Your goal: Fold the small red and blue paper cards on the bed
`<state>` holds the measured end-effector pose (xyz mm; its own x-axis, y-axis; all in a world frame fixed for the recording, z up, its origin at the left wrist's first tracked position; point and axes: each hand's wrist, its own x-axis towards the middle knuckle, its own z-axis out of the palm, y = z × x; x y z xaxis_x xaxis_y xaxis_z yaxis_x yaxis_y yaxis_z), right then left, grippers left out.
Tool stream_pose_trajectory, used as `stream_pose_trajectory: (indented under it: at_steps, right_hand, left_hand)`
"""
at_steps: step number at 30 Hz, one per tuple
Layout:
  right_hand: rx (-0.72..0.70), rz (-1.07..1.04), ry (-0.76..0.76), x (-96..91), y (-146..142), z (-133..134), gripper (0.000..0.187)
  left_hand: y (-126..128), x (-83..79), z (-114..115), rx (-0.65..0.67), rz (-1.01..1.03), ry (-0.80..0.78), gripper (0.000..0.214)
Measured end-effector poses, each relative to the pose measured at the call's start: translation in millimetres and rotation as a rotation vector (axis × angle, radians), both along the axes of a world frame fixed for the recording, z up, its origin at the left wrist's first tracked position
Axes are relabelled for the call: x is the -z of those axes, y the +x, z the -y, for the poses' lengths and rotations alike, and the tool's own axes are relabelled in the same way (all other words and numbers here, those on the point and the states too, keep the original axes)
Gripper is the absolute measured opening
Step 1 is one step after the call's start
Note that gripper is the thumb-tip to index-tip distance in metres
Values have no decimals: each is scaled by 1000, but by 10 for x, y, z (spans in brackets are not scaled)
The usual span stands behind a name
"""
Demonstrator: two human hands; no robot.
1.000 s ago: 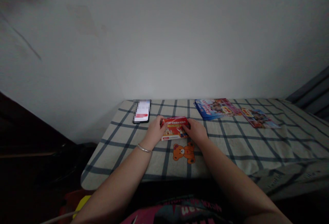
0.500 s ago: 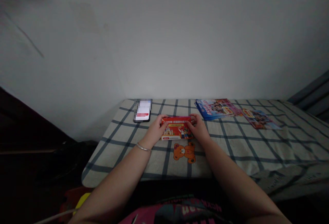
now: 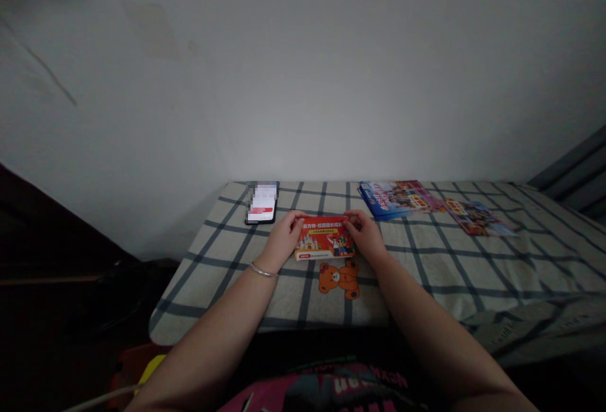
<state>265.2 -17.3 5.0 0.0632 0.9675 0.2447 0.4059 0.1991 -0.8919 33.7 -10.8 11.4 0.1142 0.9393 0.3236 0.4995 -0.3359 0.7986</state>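
Between my two hands is a red printed leaflet (image 3: 324,243) with white lettering and cartoon figures, just above the bear picture on the tablecloth. Its far edge looks bent or folded; I cannot tell how many layers it has. My left hand (image 3: 286,235) grips its upper left corner, thumb on the front and the other fingers curled behind. At the upper right corner, my right hand (image 3: 363,233) pinches it the same way. The fingertips behind the leaflet are partly hidden.
A lit phone (image 3: 261,202) lies at the back left. To the right is a stack of blue and pink flyers (image 3: 398,199), with a separate flyer (image 3: 479,217) beside it. The checked tablecloth (image 3: 435,260) bears an orange bear (image 3: 339,279). A pale wall (image 3: 322,84) rises behind.
The leaflet's face has tilted more into view, and its lower edge sits slightly lower. Both hands keep their hold at the upper corners, with fingers slightly shifted.
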Motion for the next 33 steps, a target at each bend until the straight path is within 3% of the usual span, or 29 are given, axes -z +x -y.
stream_pose_trajectory:
  at_steps: [10,24,28,33]
  right_hand:
    - [38,-24,27,54,10,-31,30]
    - [112,53,67,-49,-22,47,28]
    - [104,72,58,-21,-18,31,27]
    - [93,239,-9,-19,-2,25,22]
  left_hand:
    - [-8,-14,7,19,11,26,27]
    - [-8,7,-11,23,64,-20,26]
    - [0,-3,6,-7,9,5,25]
    - [-23,19,-13,-87,-101,42,25]
